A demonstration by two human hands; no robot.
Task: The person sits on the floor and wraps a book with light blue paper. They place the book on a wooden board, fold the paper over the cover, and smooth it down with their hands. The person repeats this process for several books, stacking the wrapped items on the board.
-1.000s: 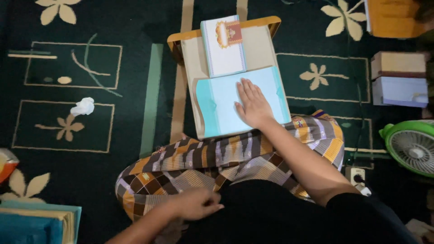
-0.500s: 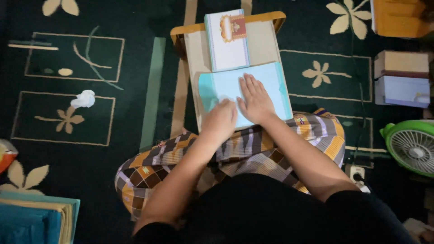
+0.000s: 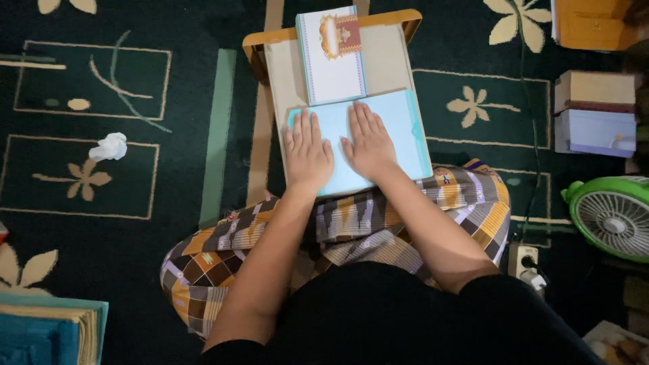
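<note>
My left hand (image 3: 307, 150) and my right hand (image 3: 368, 140) lie flat, side by side, palms down with fingers apart, on a light blue sheet (image 3: 405, 125). The sheet rests on a small wooden lap desk (image 3: 284, 67) in front of my crossed legs, which are wrapped in a checked cloth (image 3: 473, 203). Just beyond my fingertips, a white booklet (image 3: 331, 64) with an ornate orange and red emblem lies on the same desk. Neither hand grips anything.
A dark green carpet with flower patterns (image 3: 81, 179) covers the floor. A crumpled tissue (image 3: 108, 146) lies left. Stacked books (image 3: 47, 334) sit at lower left, boxes (image 3: 595, 111) at right, a green fan (image 3: 612, 216) and a power strip (image 3: 526, 263) at lower right.
My left hand has come up from my lap and now lies flat on the blue sheet beside my right hand. My right hand has stayed on the sheet.
</note>
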